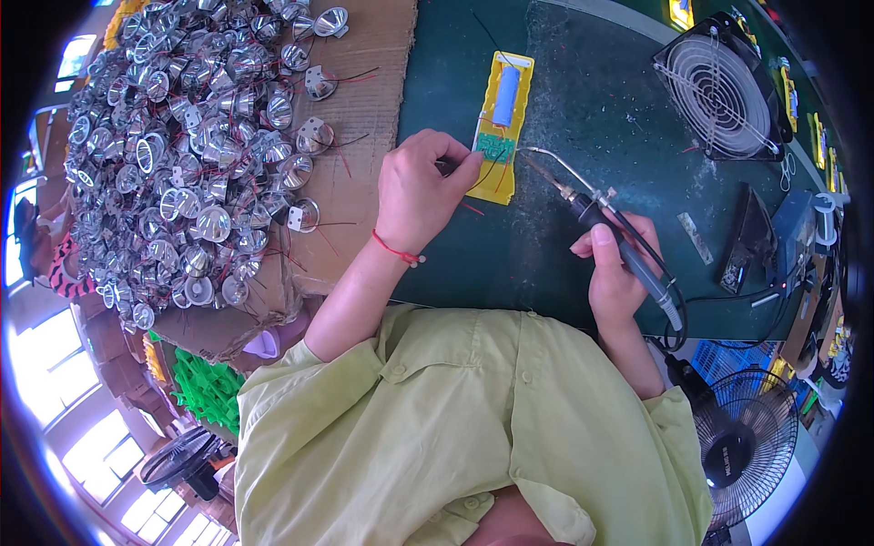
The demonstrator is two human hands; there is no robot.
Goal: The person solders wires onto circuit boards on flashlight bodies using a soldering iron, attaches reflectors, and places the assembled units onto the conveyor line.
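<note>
A yellow plastic housing point(499, 188) lies on the green mat in front of me. It holds a light-blue cylindrical battery cell point(507, 96) and, nearer to me, a small green circuit board point(492, 146). My left hand point(421, 187) is closed in a pinch at the board's left edge, on a thin dark wire point(492, 172) that runs over the board. In my right hand point(622, 273) is a soldering iron point(648, 277) with a thin curved metal tube fixed along it. Its tip points at the board and appears just right of the housing.
A heap of silver reflector cups point(196, 155) with red and black leads covers cardboard point(369, 118) at the left. At the far right stand a fan with a wire guard point(719, 91), a dark tray point(745, 238) and scissors point(787, 170). The iron's cable trails right.
</note>
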